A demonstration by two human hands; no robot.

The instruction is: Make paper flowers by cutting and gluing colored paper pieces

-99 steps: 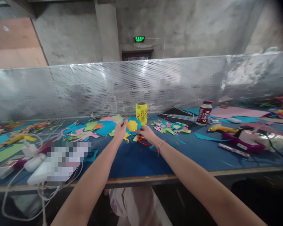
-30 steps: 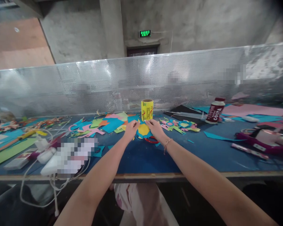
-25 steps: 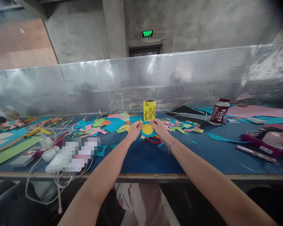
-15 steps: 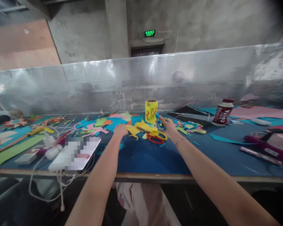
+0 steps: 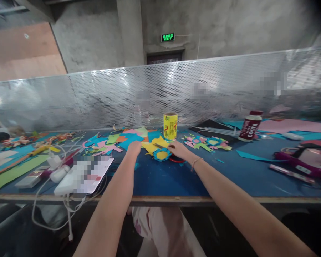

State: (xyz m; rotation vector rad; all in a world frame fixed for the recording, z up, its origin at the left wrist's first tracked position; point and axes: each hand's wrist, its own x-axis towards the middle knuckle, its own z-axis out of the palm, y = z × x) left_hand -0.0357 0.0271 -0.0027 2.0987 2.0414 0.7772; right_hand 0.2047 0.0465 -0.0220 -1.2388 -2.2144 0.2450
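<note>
A blue-and-yellow paper flower (image 5: 162,154) lies flat on the blue table (image 5: 160,178) between my hands. My right hand (image 5: 178,150) lies just right of it, fingers closed over red-handled scissors (image 5: 176,160) whose blades (image 5: 158,145) point left across a yellow paper scrap (image 5: 150,146). My left hand (image 5: 134,146) rests at that scrap's left edge with its fingers curled down onto it. A yellow tape roll (image 5: 170,125) stands upright just behind the hands.
Coloured paper offcuts (image 5: 123,140) spread behind my left hand. Finished paper flowers (image 5: 205,142) lie to the right, with a Costa bottle (image 5: 250,125) beyond. A pink device (image 5: 301,159) sits far right. A blurred flat device (image 5: 89,173), white cables and a glue gun (image 5: 39,150) crowd the left. A perforated metal screen (image 5: 160,92) backs the table.
Both hands held the blue-and-yellow flower; it now lies on the table. My right hand swung right with it, then came back onto the scissors. My left hand dropped to the yellow scrap.
</note>
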